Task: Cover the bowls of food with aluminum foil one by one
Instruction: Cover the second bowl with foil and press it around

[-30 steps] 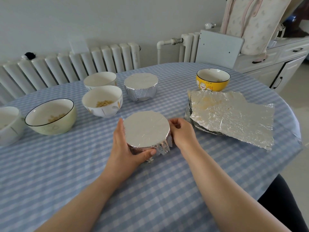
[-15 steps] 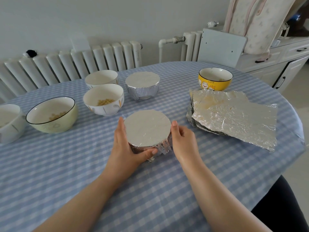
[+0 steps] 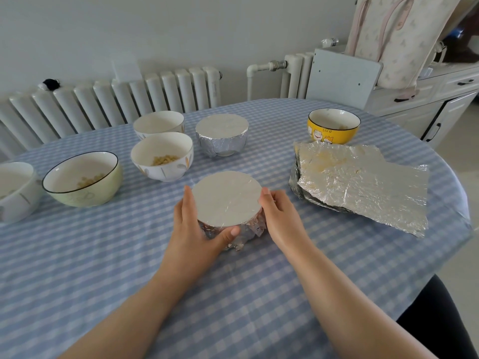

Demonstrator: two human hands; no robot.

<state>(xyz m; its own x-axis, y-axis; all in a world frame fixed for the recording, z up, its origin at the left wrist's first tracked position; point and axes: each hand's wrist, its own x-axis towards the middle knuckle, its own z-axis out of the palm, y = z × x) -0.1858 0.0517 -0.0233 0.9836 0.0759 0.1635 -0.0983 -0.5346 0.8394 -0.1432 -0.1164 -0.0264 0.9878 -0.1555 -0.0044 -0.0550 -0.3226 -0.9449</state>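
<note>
A foil-covered bowl point(image 3: 226, 198) stands on the checked tablecloth in front of me, its foil top smooth and its sides crinkled. My left hand point(image 3: 191, 226) wraps round the bowl's left side, with the thumb curled under the front edge. My right hand point(image 3: 281, 216) cups the right side, fingers against the foil. A second foil-covered bowl point(image 3: 221, 134) sits further back. A stack of loose foil sheets point(image 3: 363, 185) lies to the right. Uncovered are a white bowl with corn point(image 3: 162, 156), a white bowl behind it point(image 3: 158, 124), a green bowl point(image 3: 83, 177), a white bowl at the far left point(image 3: 15, 190) and a yellow bowl point(image 3: 334, 125).
The round table point(image 3: 233, 294) carries a blue checked cloth, and its right edge curves away past the foil sheets. White radiators point(image 3: 116, 97) line the wall behind it. At the back right stand a cabinet point(image 3: 440, 99), a grey board and a patterned bag.
My right hand's fingers have gone from pinching the foil at the rim to lying along the bowl's right side. My left hand has kept its hold.
</note>
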